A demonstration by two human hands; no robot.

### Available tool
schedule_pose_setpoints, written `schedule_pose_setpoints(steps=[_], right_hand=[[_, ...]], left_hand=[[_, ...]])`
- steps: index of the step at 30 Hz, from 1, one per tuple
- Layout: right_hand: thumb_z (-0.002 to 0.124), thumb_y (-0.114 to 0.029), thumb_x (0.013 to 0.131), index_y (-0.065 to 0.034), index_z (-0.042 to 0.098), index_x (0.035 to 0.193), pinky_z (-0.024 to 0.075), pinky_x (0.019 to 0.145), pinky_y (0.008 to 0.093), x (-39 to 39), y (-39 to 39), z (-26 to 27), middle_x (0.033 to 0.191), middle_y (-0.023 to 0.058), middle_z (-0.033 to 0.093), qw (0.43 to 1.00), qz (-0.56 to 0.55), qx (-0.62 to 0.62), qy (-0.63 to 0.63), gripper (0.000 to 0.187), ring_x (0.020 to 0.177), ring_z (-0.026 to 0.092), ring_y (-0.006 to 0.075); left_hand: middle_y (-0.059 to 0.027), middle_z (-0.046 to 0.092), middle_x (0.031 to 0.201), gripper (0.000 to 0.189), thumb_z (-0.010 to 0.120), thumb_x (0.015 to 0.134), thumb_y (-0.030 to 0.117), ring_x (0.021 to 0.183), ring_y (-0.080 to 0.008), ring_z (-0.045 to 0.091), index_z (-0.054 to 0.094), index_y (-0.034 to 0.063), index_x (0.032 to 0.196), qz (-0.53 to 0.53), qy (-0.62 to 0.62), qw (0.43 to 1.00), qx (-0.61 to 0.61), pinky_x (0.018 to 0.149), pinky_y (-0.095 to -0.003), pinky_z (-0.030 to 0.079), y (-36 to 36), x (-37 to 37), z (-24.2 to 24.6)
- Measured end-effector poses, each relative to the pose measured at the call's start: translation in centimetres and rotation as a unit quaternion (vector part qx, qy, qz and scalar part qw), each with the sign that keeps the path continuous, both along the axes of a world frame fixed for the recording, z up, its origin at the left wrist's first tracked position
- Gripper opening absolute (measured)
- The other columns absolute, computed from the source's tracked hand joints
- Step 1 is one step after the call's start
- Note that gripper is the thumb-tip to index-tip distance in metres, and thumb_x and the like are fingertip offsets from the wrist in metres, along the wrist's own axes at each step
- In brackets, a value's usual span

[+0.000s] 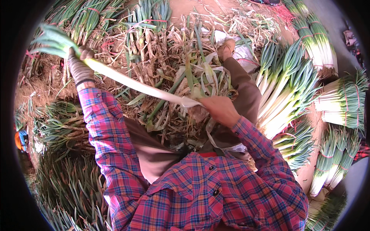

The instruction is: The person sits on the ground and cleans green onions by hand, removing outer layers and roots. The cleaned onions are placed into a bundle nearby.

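Observation:
A long green onion [136, 83] stretches slantwise between my two hands, its green leaves fanned out at the upper left. My left hand [81, 63], in a striped knit glove with dark fingertips, is closed around the upper stalk just below the leaves. Bare, my right hand [219, 109] pinches a thin, pale outer layer near the white root end. Its fingertips are partly hidden from view. Beneath the stalk, a heap of dry peeled leaves and skins [173, 121] lies between my legs.
Untrimmed onion bundles [141, 31] with brown outer leaves lie ahead. Cleaned onions [283, 86] are piled at my right, with tied bundles [342, 101] beyond. Dense onion tops [69, 184] fill the lower left. Part of a person in orange and blue [21, 140] shows at the far left.

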State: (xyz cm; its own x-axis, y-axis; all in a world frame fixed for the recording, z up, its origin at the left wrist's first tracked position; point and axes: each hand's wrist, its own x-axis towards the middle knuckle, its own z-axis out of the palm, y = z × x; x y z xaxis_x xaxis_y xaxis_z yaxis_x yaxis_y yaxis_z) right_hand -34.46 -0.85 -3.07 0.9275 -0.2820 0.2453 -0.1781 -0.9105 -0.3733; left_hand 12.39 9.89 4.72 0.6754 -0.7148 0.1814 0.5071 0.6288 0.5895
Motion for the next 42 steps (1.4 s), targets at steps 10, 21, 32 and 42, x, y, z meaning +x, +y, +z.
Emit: schedule_pose_setpoints(steps=[10,21,32,42], right_hand=[[0.052,-0.009,0.080,-0.0068,0.051,0.095,0.0452,0.055,0.0426,-11.7,1.0,-3.2,0.068,0.0132,0.055,0.987,-0.160,0.018,0.024,0.015,0.065,0.058,0.0327],[0.069,-0.030,0.074,0.0001,0.047,0.123,0.0395,0.086,0.0421,-0.3,-1.9,4.4,0.111,0.0204,0.055,0.989,-0.113,-0.008,-0.092,0.062,0.101,0.051,0.0324],[0.057,-0.017,0.090,-0.0020,0.047,0.121,0.0332,0.041,0.0184,2.8,1.6,7.6,0.067,-0.0021,0.047,0.680,-0.059,0.632,-0.367,0.036,0.048,0.041,0.0028],[0.042,-0.031,0.097,-0.0142,0.041,0.090,0.0237,0.030,0.0234,-9.5,-10.3,11.9,0.050,-0.0012,0.039,0.570,-0.057,0.583,-0.576,0.018,0.033,0.034,0.0087]], left_hand=[[0.0025,0.036,0.055,0.046,0.039,0.094,0.048,0.045,-0.0113,0.032,0.044,0.0068,0.074,0.052,0.020,0.995,0.081,0.044,-0.0245,0.033,2.2,3.9,-1.7],[-0.0122,0.055,0.087,0.058,0.042,0.089,0.053,0.077,-0.0227,0.053,0.051,-0.0009,0.107,0.304,-0.013,0.941,0.144,0.074,-0.0379,0.045,-0.7,-1.7,-0.7],[-0.0105,0.047,0.118,0.084,0.052,0.077,0.057,0.107,-0.0219,0.048,0.027,0.0015,0.135,-0.282,-0.237,0.908,0.200,0.092,-0.0351,0.040,-6.8,-29.4,-1.8],[-0.0115,0.057,0.106,0.057,0.067,0.070,0.017,0.095,-0.0302,0.057,0.050,0.0107,0.123,-0.370,-0.576,0.701,0.198,0.085,-0.0391,0.045,2.8,-39.1,-16.8]])
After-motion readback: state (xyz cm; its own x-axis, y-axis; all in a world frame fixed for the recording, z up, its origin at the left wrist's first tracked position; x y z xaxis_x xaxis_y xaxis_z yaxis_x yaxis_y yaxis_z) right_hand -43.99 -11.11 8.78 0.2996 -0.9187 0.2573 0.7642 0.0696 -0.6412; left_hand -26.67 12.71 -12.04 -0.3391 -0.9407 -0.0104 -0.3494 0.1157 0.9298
